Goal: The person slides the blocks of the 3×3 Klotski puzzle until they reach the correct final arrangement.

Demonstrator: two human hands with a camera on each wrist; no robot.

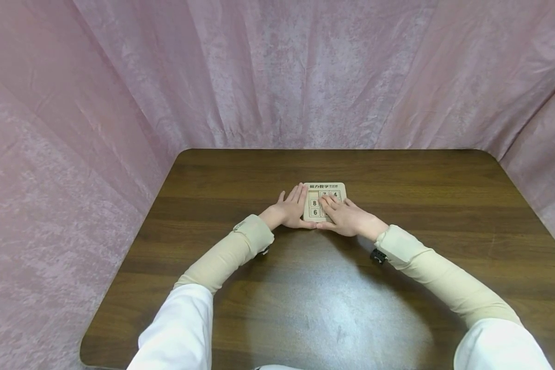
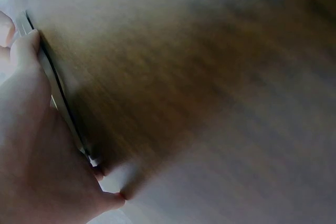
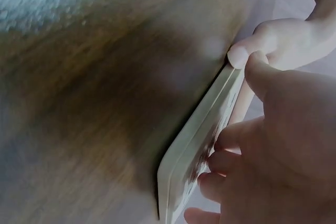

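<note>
A pale number sliding puzzle [image 1: 341, 186] lies flat on the table, its numbered tiles set in a frame with printed characters along the top. An empty slot shows at the upper left, above the 8 tile [image 1: 314, 203] and the 6 tile [image 1: 315, 212]. My left hand [image 1: 292, 209] lies along the puzzle's left side, fingers extended and thumb at the near edge. Over the tiles on the right is my right hand [image 1: 347, 218], fingers spread and relaxed, hiding several of them. Both thumbs meet at the near edge of the frame, seen close in the right wrist view.
The brown wooden table [image 1: 240, 180] has rounded corners and a bright glare near the front. Pink curtains [image 1: 305, 77] hang behind and beside it. Dark straps [image 1: 378, 256] sit under the wrists.
</note>
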